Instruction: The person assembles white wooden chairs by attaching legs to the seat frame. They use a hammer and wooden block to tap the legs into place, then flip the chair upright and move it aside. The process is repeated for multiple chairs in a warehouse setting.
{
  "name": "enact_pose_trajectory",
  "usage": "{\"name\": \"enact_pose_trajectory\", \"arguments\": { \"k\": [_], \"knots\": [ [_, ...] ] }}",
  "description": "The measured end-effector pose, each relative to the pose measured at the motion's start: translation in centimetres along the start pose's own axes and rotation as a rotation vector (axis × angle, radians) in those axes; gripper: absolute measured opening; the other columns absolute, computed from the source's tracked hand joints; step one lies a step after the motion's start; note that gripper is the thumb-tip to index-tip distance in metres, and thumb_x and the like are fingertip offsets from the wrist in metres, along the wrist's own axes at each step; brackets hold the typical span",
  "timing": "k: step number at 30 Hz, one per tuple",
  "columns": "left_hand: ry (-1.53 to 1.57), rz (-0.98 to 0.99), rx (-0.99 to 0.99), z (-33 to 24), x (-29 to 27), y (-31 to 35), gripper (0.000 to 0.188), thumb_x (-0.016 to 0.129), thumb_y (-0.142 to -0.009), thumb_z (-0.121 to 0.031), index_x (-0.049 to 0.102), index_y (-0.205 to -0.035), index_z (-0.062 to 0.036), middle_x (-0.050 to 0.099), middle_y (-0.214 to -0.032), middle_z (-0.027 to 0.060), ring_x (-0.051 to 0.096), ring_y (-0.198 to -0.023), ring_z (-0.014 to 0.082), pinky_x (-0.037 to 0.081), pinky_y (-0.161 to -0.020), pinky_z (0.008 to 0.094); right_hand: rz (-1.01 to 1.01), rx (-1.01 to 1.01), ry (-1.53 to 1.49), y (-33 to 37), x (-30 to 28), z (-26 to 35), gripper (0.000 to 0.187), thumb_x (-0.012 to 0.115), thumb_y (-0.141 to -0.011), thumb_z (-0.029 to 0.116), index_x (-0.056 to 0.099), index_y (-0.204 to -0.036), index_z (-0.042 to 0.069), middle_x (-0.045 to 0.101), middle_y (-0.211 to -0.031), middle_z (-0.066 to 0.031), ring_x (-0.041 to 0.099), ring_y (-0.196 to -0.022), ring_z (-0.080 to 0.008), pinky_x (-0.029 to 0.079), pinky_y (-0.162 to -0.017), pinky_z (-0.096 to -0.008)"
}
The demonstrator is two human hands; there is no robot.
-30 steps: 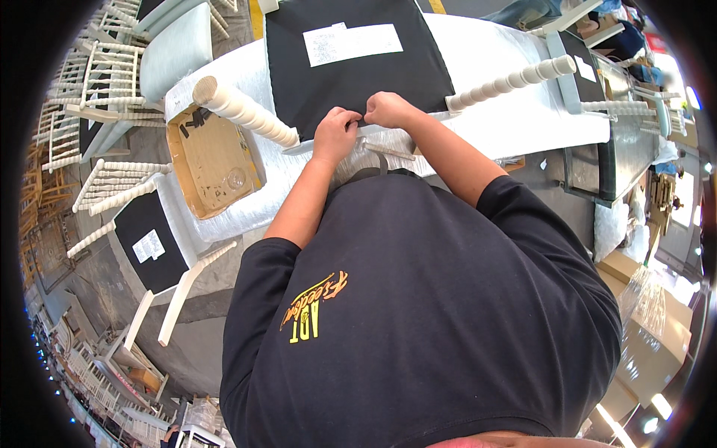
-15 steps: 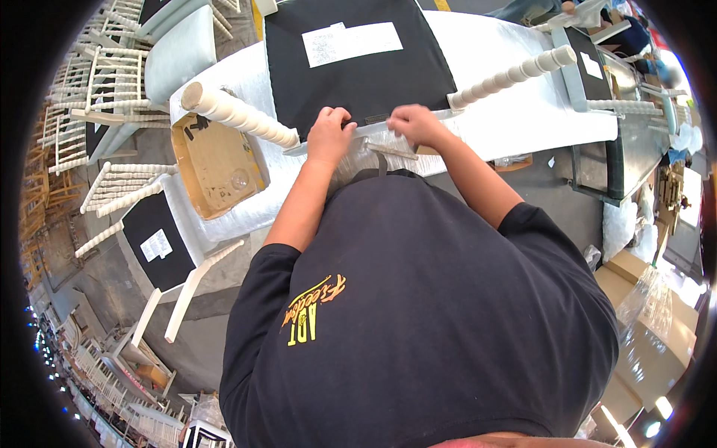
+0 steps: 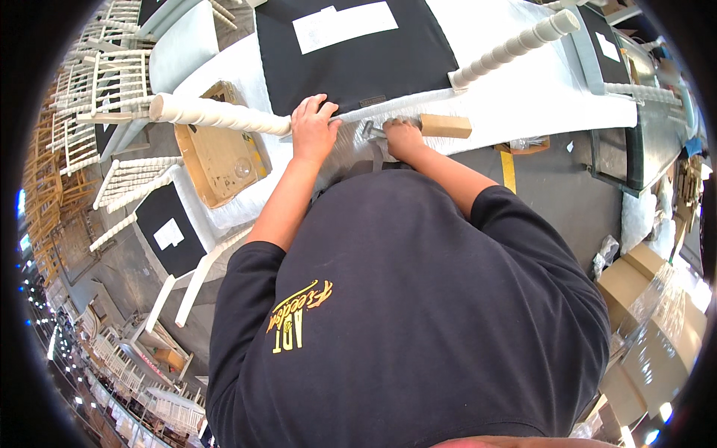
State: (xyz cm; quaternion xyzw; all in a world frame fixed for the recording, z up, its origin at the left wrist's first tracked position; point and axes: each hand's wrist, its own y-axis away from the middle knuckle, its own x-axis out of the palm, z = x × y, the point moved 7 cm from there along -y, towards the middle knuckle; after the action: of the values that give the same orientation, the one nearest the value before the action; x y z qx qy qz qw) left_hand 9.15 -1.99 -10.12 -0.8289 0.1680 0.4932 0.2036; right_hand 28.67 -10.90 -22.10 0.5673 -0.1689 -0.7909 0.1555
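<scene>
An upturned chair seat with a black fabric underside [image 3: 351,71] lies in front of me, its pale turned legs pointing out to both sides. My left hand [image 3: 314,131] rests on the near edge of the seat beside the left leg [image 3: 216,116], fingers spread. My right hand [image 3: 404,139] is closed around the handle of a hammer [image 3: 370,131], its grey metal head pointing left, just below the seat edge. A small dark tag [image 3: 372,100] sits on the black fabric near that edge. A white paper sheet [image 3: 345,27] lies on the fabric farther up.
White wrapping [image 3: 553,104] covers the work surface. Beside my right hand is a small brown block or box [image 3: 446,125]. An open cardboard box [image 3: 216,168] stands at the left. More chairs [image 3: 170,228] surround me, and large cartons [image 3: 650,321] stand at the right.
My right hand has left the seat edge, moved nearer to me and taken hold of the hammer. My left hand has shifted slightly left and its fingers have spread.
</scene>
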Motion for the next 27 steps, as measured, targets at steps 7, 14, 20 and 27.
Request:
{"name": "enact_pose_trajectory", "arguments": {
  "k": [7, 14, 20, 27],
  "knots": [
    [0.102, -0.162, -0.018, 1.0, 1.4, 1.8, 0.035, 0.083, -0.080, -0.016, 0.074, -0.114, -0.0141, 0.062, -0.140, 0.0069, 0.052, -0.137, 0.0329, 0.037, -0.116, 0.0498, 0.216, 0.076, -0.339, 5.1, -5.6, -1.8, 0.024, 0.068, -0.089, 0.019, 0.066, -0.106, 0.002, 0.073, -0.104, -0.0205, 0.071, -0.099, -0.0343, 0.054, -0.084, -0.0454],
    [0.135, -0.206, -0.038, 1.0, 1.8, 1.8, 0.033, 0.083, -0.079, -0.016, 0.074, -0.111, -0.0160, 0.062, -0.140, 0.0044, 0.050, -0.139, 0.0308, 0.035, -0.119, 0.0506, -0.220, -0.027, -0.428, 5.7, -15.9, 2.6, 0.025, 0.061, -0.102, 0.024, 0.056, -0.113, 0.003, 0.070, -0.092, -0.0242, 0.067, -0.091, -0.0458, 0.049, -0.078, -0.0547],
    [0.152, -0.215, -0.047, 1.2, 1.5, 1.9, 0.034, 0.083, -0.079, -0.015, 0.075, -0.112, -0.0145, 0.062, -0.140, 0.0053, 0.051, -0.138, 0.0320, 0.036, -0.117, 0.0504, -0.132, -0.031, -0.206, 3.2, -16.1, 5.1, 0.022, 0.056, -0.104, 0.025, 0.054, -0.107, 0.003, 0.070, -0.094, -0.0253, 0.066, -0.094, -0.0479, 0.048, -0.083, -0.0591],
    [0.171, -0.236, -0.046, 1.2, 1.3, 2.0, 0.034, 0.083, -0.077, -0.013, 0.076, -0.110, -0.0139, 0.063, -0.138, 0.0053, 0.053, -0.137, 0.0320, 0.038, -0.116, 0.0498, -0.108, -0.042, -0.124, 2.8, -16.2, 5.5, 0.022, 0.058, -0.103, 0.025, 0.056, -0.107, 0.004, 0.070, -0.093, -0.0240, 0.067, -0.096, -0.0465, 0.050, -0.085, -0.0571]
  ]
}}
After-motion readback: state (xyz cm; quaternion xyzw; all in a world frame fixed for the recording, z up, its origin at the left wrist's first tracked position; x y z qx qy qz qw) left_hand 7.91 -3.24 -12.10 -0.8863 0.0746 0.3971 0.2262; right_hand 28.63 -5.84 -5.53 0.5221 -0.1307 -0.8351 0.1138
